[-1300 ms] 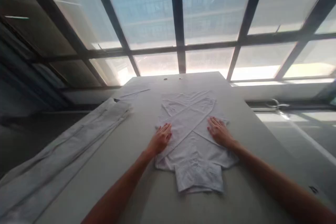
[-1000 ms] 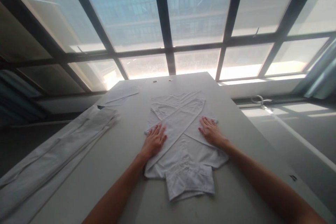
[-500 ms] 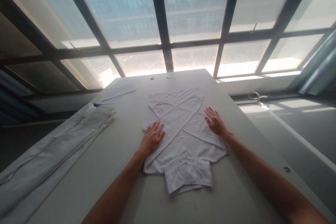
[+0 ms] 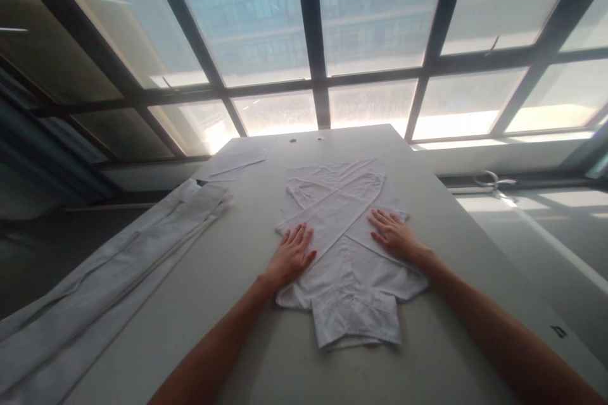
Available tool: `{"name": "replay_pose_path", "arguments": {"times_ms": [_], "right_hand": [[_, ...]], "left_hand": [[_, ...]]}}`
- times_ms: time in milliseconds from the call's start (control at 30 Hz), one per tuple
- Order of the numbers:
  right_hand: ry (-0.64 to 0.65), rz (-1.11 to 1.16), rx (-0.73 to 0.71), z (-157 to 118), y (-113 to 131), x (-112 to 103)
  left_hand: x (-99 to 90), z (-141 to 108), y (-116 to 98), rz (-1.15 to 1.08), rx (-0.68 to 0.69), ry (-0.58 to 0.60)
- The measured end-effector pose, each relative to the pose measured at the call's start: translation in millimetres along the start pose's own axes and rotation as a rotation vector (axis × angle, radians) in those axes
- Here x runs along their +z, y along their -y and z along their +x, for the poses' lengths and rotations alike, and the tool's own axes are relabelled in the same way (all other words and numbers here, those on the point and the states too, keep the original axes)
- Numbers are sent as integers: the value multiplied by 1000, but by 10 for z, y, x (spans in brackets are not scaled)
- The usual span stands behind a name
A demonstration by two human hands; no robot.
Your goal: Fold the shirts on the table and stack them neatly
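Observation:
A white shirt lies flat on the white table, its collar end toward me and its sleeves folded across each other over the body. My left hand rests palm down on the left side of the cloth with its fingers spread. On the right side, my right hand lies flat on the fabric, fingers apart and pointing up and to the left. Neither hand grips anything.
Long folded white cloth lies along the table's left side. Thin white sheets are at the far left corner. Windows stand beyond the far edge. A white coiled strip is at the right.
The whole view has shifted, so the table and shirt sit further right. My right hand has moved inward and slightly toward me on the shirt. My left hand still rests on its left side.

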State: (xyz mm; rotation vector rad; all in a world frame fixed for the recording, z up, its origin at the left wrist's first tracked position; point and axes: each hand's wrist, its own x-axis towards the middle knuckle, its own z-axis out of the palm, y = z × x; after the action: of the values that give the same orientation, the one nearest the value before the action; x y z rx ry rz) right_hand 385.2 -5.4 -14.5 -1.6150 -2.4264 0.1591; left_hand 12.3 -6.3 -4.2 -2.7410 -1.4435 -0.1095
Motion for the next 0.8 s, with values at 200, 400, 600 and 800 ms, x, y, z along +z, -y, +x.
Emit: {"name": "replay_pose_path", "arguments": {"times_ms": [200,400,600,800], "right_hand": [[2,-8,-2,-7,4,24],[-12,11,5,-4,-5,40],[-11,19,10,-4,-13,52],[-18,23,10,-7,-10,54]], "left_hand": [[-11,-430,-3,-25,143,30],[-52,-800,-52,-62,145,77],[-143,-970,-126,-86,108,137],[-341,-459,6,-169,-26,-7]]}}
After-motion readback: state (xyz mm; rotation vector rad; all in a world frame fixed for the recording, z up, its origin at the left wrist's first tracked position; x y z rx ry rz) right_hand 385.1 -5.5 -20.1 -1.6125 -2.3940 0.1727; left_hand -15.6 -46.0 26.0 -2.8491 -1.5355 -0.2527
